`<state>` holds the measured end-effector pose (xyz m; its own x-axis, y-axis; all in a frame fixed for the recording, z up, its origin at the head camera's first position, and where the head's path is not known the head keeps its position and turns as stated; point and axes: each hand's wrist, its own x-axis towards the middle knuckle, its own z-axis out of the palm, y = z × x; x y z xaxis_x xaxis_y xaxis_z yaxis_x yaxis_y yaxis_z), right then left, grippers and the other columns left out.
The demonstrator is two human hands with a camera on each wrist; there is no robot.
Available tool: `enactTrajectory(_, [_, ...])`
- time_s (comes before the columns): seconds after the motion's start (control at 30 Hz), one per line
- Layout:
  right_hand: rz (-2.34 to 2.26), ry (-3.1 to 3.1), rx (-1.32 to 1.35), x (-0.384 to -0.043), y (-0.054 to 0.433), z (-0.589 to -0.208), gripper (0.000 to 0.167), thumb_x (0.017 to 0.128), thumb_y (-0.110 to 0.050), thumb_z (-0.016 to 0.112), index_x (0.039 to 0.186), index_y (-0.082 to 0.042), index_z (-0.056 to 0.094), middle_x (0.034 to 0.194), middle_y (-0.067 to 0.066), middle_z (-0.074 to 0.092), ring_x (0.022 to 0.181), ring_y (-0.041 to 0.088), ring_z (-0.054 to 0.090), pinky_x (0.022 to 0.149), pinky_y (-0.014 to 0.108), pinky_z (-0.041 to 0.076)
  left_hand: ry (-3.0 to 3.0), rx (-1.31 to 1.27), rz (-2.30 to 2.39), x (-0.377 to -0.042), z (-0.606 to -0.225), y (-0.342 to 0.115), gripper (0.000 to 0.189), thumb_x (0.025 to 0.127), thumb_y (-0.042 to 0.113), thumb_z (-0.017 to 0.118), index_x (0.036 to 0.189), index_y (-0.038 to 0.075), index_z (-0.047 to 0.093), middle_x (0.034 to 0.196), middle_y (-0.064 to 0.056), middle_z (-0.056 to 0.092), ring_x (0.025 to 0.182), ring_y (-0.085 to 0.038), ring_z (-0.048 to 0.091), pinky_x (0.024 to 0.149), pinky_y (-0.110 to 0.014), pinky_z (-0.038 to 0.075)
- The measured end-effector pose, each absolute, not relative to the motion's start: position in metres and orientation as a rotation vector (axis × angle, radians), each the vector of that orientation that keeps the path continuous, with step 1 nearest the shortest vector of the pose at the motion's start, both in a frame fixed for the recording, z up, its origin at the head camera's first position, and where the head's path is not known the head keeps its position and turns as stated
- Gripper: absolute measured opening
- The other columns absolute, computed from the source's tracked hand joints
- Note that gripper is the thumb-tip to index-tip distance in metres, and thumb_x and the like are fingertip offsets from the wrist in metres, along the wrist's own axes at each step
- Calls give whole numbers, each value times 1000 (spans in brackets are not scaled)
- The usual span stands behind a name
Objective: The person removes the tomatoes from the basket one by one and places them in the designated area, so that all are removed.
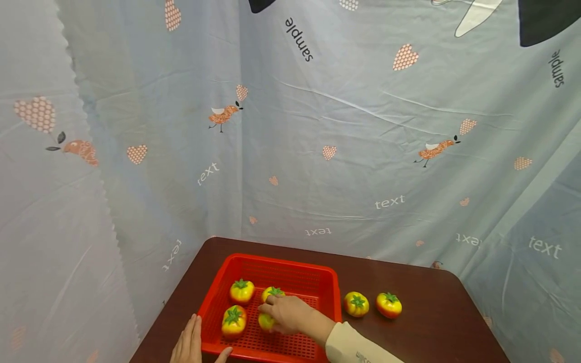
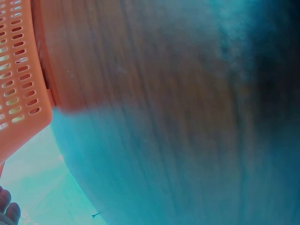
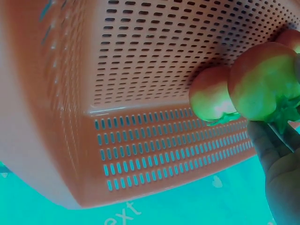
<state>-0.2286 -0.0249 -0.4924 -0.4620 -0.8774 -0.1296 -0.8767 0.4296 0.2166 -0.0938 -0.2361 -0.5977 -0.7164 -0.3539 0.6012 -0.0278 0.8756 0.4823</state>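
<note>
A red plastic basket (image 1: 290, 261) with slotted walls sits on the table. My right hand (image 1: 290, 313) reaches inside it and grips a yellow-red tomato (image 3: 260, 77) with a green calyx, partly hidden by my fingers in the head view. Just behind lies another tomato (image 1: 272, 291) in the basket. Two more stand along the left side, a rear tomato (image 1: 242, 291) and a front tomato (image 1: 234, 321). At the basket's front left corner, my left hand (image 1: 188, 343) lies with straight fingers against the outer wall, its thumb near the front rim.
Right of the basket, a tomato (image 1: 356, 304) and a second tomato (image 1: 389, 305) rest on the dark brown table (image 1: 426, 333). A patterned grey-blue cloth (image 1: 317, 191) hangs close behind the table and along its sides.
</note>
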Motion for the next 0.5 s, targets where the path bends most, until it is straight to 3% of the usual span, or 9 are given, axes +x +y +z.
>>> enactTrajectory(0.27, [-344,-2679,1605,-231,-21,-487,55,88,-46,70,137,-27,53,129,-5,56,119,13,58,92,23,52,-2310,270,-583,-93,-598,-236,120,49,52,93,144,-1,43,137,-25,51,113,-41,55,85,-64,47])
enactTrajectory(0.5, [-298,-2683,1551,-237,-13,-476,55,87,-44,72,136,-26,54,124,-6,57,105,9,57,82,18,52,-2307,260,-592,-93,-597,-237,118,50,53,92,143,-2,44,138,-26,49,115,-41,54,85,-62,47])
